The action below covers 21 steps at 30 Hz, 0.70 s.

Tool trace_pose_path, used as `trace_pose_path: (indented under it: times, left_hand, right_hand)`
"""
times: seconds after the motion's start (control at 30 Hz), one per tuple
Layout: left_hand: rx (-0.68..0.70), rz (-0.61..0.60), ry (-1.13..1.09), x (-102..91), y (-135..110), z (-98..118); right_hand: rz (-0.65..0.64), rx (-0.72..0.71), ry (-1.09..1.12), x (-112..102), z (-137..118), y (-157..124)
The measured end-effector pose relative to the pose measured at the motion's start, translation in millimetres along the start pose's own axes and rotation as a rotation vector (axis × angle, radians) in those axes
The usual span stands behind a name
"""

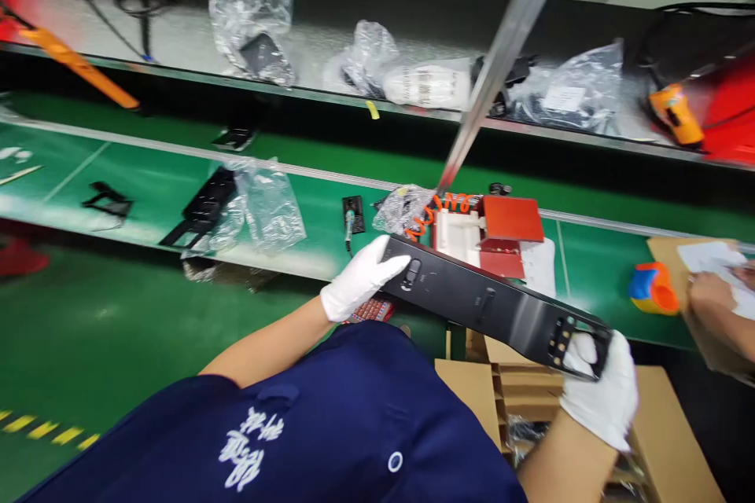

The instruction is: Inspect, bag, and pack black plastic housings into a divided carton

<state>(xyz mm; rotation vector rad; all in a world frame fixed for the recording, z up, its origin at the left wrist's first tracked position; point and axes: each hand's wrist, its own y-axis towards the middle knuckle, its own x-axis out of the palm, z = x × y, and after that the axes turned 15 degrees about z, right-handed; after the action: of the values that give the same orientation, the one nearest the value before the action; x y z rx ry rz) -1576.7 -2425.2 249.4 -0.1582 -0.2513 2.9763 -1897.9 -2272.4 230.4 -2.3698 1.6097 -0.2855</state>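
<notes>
Both my hands wear white gloves and hold a long black plastic panel (pixel 489 302) with slots and cut-outs, slanting down to the right above the green conveyor belt (pixel 147 196). My left hand (pixel 359 281) grips its upper left end, fingers wrapped round the edge. At its lower right end, by a rectangular opening, my right hand (pixel 602 391) is closed on it. My dark blue shirt (pixel 330 424) fills the bottom of the view.
A red and white fixture (pixel 492 236) with an orange coiled cable stands behind the panel. Open cardboard boxes (pixel 654 424) sit below my right hand. Black parts and plastic bags (pixel 259 204) lie on the belt. Another person's hand (pixel 716 306) rests at the right, near an orange-blue tape roll (pixel 652 289).
</notes>
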Motion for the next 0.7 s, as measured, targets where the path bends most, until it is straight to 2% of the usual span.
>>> trace_pose_path:
  times: [0.13,0.23,0.27,0.33,0.4,0.47,0.53,0.57,0.63,0.7]
  left_hand:
    - [-0.087,0.034,0.153,5.1,-6.5,2.1]
    - [-0.051,0.015,0.218,-4.5,-0.4,-4.3]
    - [-0.04,-0.07,0.232,-8.2,4.1,-7.4]
    - [-0.052,-0.327,0.306,-12.8,12.6,-12.1]
    - [-0.019,-0.552,0.449,-10.3,16.7,-12.2]
    - [0.12,-0.631,0.587,0.1,15.6,-6.6]
    - [0.283,-0.64,0.641,14.9,11.1,3.3]
    - [0.315,-0.654,0.633,22.2,8.4,8.9]
    - [0.257,-0.709,0.574,33.5,3.0,18.9]
    - [0.137,-0.72,0.496,39.3,-1.6,24.9]
  right_hand:
    - [0.027,-0.109,-0.085,-6.3,0.7,-3.5]
    - [-0.037,-0.192,-0.139,-16.2,-9.4,3.0]
    - [-0.059,-0.225,-0.131,-20.2,-15.9,6.3]
    - [-0.093,-0.312,-0.123,-26.3,-32.4,11.5]
    - [-0.138,-0.402,-0.126,-26.1,-51.0,14.0]
    - [-0.216,-0.494,-0.122,-16.9,-67.7,13.6]
    - [-0.338,-0.58,-0.127,-0.6,-80.2,11.2]
    - [-0.407,-0.609,-0.132,8.8,-84.7,9.8]
    - [-0.532,-0.614,-0.142,27.0,-90.8,7.2]
    - [-0.591,-0.566,-0.12,41.3,-93.6,5.1]
